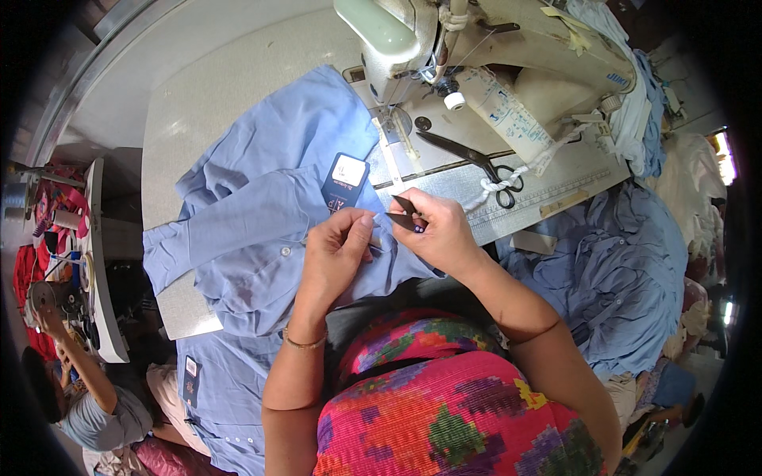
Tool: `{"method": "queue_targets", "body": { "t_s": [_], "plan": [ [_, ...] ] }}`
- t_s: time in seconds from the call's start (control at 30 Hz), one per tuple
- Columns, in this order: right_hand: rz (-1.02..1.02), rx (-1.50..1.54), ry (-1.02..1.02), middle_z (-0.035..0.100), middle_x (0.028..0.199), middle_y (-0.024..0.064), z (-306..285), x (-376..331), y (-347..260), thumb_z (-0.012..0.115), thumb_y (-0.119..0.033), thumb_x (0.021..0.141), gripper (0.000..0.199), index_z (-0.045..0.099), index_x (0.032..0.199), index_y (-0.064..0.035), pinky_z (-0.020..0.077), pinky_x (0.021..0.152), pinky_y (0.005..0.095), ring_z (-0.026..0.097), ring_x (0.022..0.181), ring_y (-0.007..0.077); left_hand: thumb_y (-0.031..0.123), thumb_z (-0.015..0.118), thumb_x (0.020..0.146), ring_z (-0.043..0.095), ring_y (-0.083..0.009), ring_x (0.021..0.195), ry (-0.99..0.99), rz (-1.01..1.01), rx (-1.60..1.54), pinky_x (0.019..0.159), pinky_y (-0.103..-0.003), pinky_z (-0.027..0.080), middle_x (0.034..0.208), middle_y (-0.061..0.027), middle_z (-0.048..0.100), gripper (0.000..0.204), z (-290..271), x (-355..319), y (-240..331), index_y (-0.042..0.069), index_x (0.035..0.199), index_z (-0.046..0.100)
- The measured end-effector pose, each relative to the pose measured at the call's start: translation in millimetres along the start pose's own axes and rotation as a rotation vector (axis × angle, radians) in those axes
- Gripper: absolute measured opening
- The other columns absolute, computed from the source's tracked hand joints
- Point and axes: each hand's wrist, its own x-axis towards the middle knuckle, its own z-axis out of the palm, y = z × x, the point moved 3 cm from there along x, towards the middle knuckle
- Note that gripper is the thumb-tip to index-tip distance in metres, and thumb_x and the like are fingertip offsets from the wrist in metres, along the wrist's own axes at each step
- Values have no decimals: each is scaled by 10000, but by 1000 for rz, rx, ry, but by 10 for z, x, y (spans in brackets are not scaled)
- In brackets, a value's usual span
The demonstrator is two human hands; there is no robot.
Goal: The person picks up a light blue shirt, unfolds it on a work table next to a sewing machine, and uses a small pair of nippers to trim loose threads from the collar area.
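Observation:
My right hand (439, 230) is closed around a pair of dark thread snips (403, 208), whose two blades stand apart and point left. Close to the blade tips, my left hand (341, 247) pinches with thumb and forefinger; a tiny pale bit shows at the fingertips, too small to name. Beneath both hands a light blue shirt (278, 143) lies spread over the table, one sleeve (230, 234) stretched to the left. A dark blue hang tag (344, 181) with a white label lies on the shirt just beyond my left hand.
The sewing machine (548, 36) stands at the back right, its needle area beside the shirt. Large black scissors (464, 149) lie on the table (238, 71), with white cord around a handle. Blue garments (595, 270) are heaped at right. Another person (103, 412) works at far left.

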Motion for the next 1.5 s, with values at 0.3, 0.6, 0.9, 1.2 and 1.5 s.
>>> {"method": "queue_targets", "body": {
  "t_s": [0.3, 0.6, 0.9, 1.2, 1.5],
  "plan": [
    [-75, 45, -38, 610, 687, 111, 10, -41, -10, 672, -103, 730, 168, 589, 869, -59, 465, 526, 341, 611, 597, 265, 178, 543, 906, 477, -43, 540, -13, 9, 2, 499, -202, 400, 634, 11, 557, 216, -1, 5, 0, -19, 859, 617],
    [-260, -185, -22, 581, 637, 73, 41, -37, -50, 687, -124, 687, 172, 568, 807, -89, 439, 519, 348, 590, 578, 258, 154, 551, 899, 458, -35, 526, 4, 44, 74, 483, -206, 378, 597, 23, 537, 195, 15, -7, 2, -23, 849, 616],
    [-216, -191, 22, 538, 574, 65, 76, -24, -52, 710, -137, 647, 210, 538, 758, -88, 419, 495, 354, 563, 545, 264, 144, 554, 896, 466, -38, 528, -6, 51, 143, 483, -207, 387, 591, 22, 531, 185, 19, -6, 15, -28, 874, 620],
    [-55, 66, -37, 584, 638, 101, -29, -23, 29, 684, -88, 690, 177, 593, 841, -65, 444, 517, 313, 581, 553, 245, 175, 556, 899, 474, -40, 535, 13, 18, 96, 486, -205, 390, 609, 17, 536, 213, 18, -11, 33, -27, 872, 617],
    [-274, -126, 25, 589, 635, 47, 34, -54, 24, 704, -107, 651, 217, 582, 830, -89, 435, 525, 334, 592, 576, 231, 173, 553, 900, 466, -37, 532, 11, 32, 90, 486, -204, 382, 595, 19, 529, 209, 29, -9, 29, -23, 863, 617]
  ]
}}
